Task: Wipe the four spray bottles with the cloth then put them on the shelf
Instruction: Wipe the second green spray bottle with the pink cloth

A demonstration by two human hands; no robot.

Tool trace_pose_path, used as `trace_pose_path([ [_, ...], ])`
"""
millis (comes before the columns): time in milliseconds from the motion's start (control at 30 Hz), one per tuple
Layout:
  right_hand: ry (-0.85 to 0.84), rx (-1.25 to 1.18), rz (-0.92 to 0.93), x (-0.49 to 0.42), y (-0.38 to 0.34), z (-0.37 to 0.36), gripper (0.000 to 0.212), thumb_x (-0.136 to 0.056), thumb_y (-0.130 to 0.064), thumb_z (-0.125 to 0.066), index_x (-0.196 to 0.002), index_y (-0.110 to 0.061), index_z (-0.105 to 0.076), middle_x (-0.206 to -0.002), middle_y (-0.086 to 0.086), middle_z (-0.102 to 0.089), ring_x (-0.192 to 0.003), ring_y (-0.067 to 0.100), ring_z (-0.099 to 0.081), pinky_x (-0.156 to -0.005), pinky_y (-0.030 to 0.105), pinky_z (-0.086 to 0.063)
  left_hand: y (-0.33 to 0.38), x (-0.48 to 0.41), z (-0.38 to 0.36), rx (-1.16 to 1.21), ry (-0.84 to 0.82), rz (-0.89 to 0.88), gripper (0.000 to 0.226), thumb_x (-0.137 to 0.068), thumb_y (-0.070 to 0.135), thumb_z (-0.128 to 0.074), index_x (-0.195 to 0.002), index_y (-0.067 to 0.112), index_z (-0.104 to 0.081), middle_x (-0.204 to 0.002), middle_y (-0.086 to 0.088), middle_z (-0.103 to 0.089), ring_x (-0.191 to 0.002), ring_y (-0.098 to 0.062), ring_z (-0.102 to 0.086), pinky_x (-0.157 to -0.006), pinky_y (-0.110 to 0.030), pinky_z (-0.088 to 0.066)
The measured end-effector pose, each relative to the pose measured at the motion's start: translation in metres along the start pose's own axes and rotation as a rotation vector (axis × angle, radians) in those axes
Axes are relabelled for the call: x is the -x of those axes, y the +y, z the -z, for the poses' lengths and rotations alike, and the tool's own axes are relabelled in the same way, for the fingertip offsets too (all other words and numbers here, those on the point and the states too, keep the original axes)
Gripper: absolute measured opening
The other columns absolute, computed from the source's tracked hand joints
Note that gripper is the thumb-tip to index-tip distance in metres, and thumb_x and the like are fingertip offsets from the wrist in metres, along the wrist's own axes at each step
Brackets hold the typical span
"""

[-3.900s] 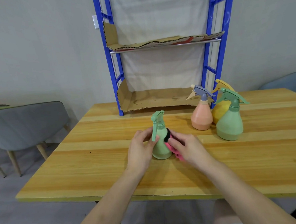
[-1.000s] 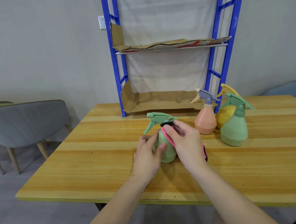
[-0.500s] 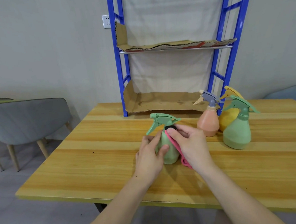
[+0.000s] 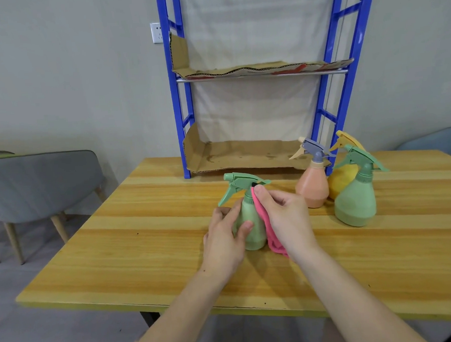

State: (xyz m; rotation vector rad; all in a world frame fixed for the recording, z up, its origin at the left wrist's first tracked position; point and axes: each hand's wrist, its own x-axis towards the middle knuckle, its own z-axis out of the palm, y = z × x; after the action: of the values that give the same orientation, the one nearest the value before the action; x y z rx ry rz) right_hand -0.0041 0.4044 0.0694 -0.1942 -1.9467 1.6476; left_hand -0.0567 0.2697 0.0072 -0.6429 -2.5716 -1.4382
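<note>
Near edge: The counter point(image 4: 145, 255) ends in a straight front edge that runs under both my forearms.
Left edge: It slants away toward a grey chair point(image 4: 40, 182) that stands apart from the counter.
Open room, left: A wide stretch of wood lies between my left hand point(image 4: 223, 242) and the left edge.
Open room, right: A narrow strip of wood shows between my right hand point(image 4: 288, 217) and the peach bottle point(image 4: 312, 189).
Shelf: The blue-framed shelf point(image 4: 173, 94) stands at the far edge. Its lower cardboard level point(image 4: 244, 153) opens toward me and its upper cardboard level point(image 4: 260, 68) lies above.
Surface: Striped light wood with a yellow rim.
Room: Grey wall, with a wall outlet point(image 4: 157, 32) just left of the shelf frame.
Waiting bottles: The peach bottle, yellow bottle point(image 4: 342, 179) and dark green bottle point(image 4: 355, 202) stand upright, close together, at the right rear by the shelf's right post.
Bottle in work: The light green bottle point(image 4: 249, 217) stands upright on the counter between my hands, with its nozzle pointing left.
Left hand: Its fingers and thumb curl round the bottle body from the left.
Right hand: It pinches the pink cloth point(image 4: 272, 236) and presses it against the bottle's neck and right side. The cloth's lower end touches the counter.
</note>
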Motion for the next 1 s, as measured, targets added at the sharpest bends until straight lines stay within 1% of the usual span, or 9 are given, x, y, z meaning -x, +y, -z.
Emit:
trace_pose_path([
  [100, -0.063, 0.039, 0.027, 0.005, 0.011, 0.006, 0.019, -0.100, -0.029, -0.067, -0.110, -0.020, -0.081, -0.096, -0.010, -0.080, -0.091, 0.003, -0.073, -0.081, 0.025, -0.057, -0.002, -0.001, 0.001, 0.004, -0.013, -0.009, 0.057, -0.100, 0.046, -0.058, -0.152, 0.051, -0.036, -0.122, 0.010, -0.043, -0.119, -0.015, -0.049, -0.107, -0.053, -0.044],
  [267, -0.264, 0.117, -0.030, 0.008, 0.033, 0.028, 0.048, -0.096, -0.023, -0.072, -0.143, -0.027, -0.061, -0.124, -0.018, -0.072, -0.118, 0.003, -0.067, -0.099, 0.028, -0.057, 0.001, 0.000, 0.004, 0.058, -0.026, -0.035, 0.055, -0.100, 0.040, -0.062, -0.146, 0.058, -0.037, -0.117, 0.011, -0.047, -0.116, -0.013, -0.052, -0.107, -0.045, -0.046],
  [333, -0.298, 0.171, -0.064, 0.009, 0.038, 0.035, 0.053, -0.095, -0.023, -0.073, -0.146, -0.031, -0.057, -0.115, -0.020, -0.075, -0.115, 0.013, -0.070, -0.094, 0.037, -0.059, 0.003, 0.001, 0.006, 0.101, -0.019, -0.039, 0.056, -0.099, 0.034, -0.065, -0.141, 0.059, -0.037, -0.117, 0.012, -0.048, -0.116, -0.011, -0.052, -0.105, -0.036, -0.046],
  [433, -0.334, 0.309, -0.052, 0.009, 0.047, 0.041, 0.055, -0.096, -0.030, -0.072, -0.146, -0.043, -0.054, -0.093, -0.009, -0.078, -0.082, 0.012, -0.074, -0.074, 0.038, -0.062, 0.007, 0.005, 0.007, 0.189, 0.003, -0.005, 0.051, -0.098, 0.030, -0.067, -0.140, 0.050, -0.048, -0.121, 0.016, -0.051, -0.117, 0.000, -0.053, -0.102, -0.027, -0.045],
  [567, -0.336, 0.341, -0.027, 0.009, 0.049, 0.041, 0.059, -0.095, -0.038, -0.071, -0.150, -0.037, -0.050, -0.119, -0.019, -0.074, -0.103, -0.002, -0.069, -0.086, 0.032, -0.060, 0.010, 0.010, 0.000, 0.198, 0.129, 0.024, 0.038, -0.094, 0.030, -0.072, -0.129, 0.035, -0.057, -0.126, 0.015, -0.061, -0.117, -0.001, -0.058, -0.107, -0.037, -0.049],
  [733, -0.294, 0.302, 0.077, 0.004, 0.033, 0.030, 0.041, -0.098, -0.038, -0.066, -0.139, -0.038, -0.061, -0.075, -0.020, -0.068, -0.056, -0.003, -0.055, -0.054, 0.015, -0.040, 0.014, 0.010, 0.002, -0.002, 0.124, -0.030, 0.038, -0.097, 0.039, -0.066, -0.133, 0.035, -0.056, -0.127, 0.016, -0.064, -0.120, -0.010, -0.059, -0.103, -0.046, -0.050],
  [800, -0.277, 0.358, 0.132, -0.002, 0.030, 0.024, 0.048, -0.096, -0.041, -0.068, -0.143, -0.040, -0.057, -0.088, -0.025, -0.071, -0.063, -0.008, -0.060, -0.058, 0.015, -0.041, 0.013, 0.008, 0.005, -0.042, 0.109, -0.033, 0.039, -0.098, 0.039, -0.066, -0.135, 0.034, -0.057, -0.128, 0.014, -0.065, -0.119, -0.013, -0.059, -0.103, -0.047, -0.050],
  [900, -0.300, 0.439, 0.121, 0.001, 0.041, 0.030, 0.066, -0.089, -0.050, -0.071, -0.149, -0.047, -0.046, -0.119, -0.018, -0.074, -0.100, 0.000, -0.068, -0.086, 0.030, -0.057, 0.013, 0.007, 0.009, -0.092, 0.071, -0.037, 0.043, -0.101, 0.038, -0.061, -0.142, 0.032, -0.055, -0.133, 0.011, -0.066, -0.119, -0.013, -0.061, -0.103, -0.045, -0.051],
  [1000, -0.366, 0.530, 0.115, 0.007, 0.053, 0.043, 0.067, -0.083, -0.052, -0.074, -0.145, -0.051, -0.048, -0.101, -0.011, -0.078, -0.091, 0.011, -0.071, -0.089, 0.041, -0.057, 0.016, 0.008, 0.009, -0.143, 0.046, -0.029, 0.050, -0.103, 0.051, -0.049, -0.149, 0.031, -0.049, -0.139, 0.008, -0.064, -0.129, -0.019, -0.057, -0.103, -0.048, -0.049],
])
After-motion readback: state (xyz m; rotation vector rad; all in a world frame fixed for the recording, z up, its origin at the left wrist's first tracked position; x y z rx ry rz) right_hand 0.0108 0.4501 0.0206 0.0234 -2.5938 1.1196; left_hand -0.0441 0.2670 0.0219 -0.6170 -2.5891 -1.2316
